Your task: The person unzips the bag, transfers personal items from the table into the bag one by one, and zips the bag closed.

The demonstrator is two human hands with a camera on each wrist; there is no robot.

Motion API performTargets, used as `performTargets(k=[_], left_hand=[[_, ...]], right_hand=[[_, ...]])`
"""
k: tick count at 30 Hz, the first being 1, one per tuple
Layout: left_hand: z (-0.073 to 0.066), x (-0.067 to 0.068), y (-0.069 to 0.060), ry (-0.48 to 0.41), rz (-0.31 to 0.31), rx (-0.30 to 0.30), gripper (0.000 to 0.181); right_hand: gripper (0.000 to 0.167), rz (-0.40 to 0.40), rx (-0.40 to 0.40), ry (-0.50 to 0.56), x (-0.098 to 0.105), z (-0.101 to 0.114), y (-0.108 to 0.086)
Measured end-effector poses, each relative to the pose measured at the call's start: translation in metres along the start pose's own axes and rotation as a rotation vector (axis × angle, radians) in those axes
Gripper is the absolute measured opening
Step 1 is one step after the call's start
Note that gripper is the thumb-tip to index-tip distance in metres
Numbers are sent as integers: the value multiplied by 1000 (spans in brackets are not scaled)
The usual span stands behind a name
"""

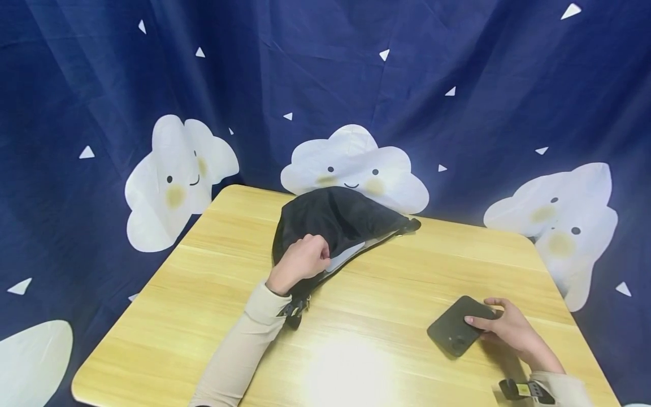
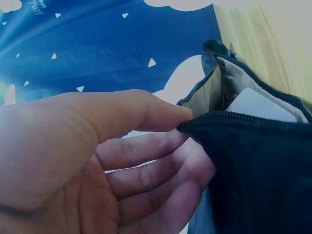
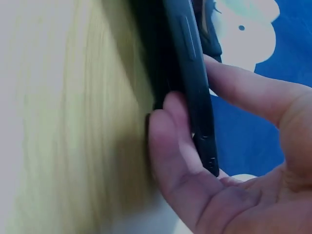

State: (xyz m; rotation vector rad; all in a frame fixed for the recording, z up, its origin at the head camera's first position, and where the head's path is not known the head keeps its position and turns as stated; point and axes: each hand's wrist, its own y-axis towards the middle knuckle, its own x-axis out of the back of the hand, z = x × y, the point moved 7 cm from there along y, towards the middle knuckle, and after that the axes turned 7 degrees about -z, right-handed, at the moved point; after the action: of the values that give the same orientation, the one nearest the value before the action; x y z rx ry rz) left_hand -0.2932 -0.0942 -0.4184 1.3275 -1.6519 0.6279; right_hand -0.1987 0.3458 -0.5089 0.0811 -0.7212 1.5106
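Note:
A black zip bag (image 1: 325, 215) lies toward the back of the table. My left hand (image 1: 305, 257) pinches the edge of its opening between thumb and fingers, at the zip (image 2: 229, 116) in the left wrist view. Inside the open bag, a pale lining (image 2: 234, 78) shows along with a flat white thing (image 2: 261, 106), whose kind I cannot tell. At the right of the table my right hand (image 1: 508, 330) grips a black smartphone (image 1: 455, 328) by one end. In the right wrist view the phone (image 3: 192, 73) is seen edge-on, thumb on one face and fingers on the other.
The light wooden table (image 1: 213, 271) has rounded corners, and a bright glare lies at its front middle. Behind it hangs a dark blue curtain (image 1: 325, 68) with white clouds and small triangles. Each wrist wears a strapped device (image 1: 526, 390).

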Motion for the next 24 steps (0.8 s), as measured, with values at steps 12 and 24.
performTargets(k=[12, 24], left_hand=[[0, -1, 0, 0, 5, 0, 20], [-2, -1, 0, 6, 11, 2, 19]], right_hand=[[90, 110, -27, 321, -7, -12, -1], [95, 292, 5, 461, -18, -1, -14]])
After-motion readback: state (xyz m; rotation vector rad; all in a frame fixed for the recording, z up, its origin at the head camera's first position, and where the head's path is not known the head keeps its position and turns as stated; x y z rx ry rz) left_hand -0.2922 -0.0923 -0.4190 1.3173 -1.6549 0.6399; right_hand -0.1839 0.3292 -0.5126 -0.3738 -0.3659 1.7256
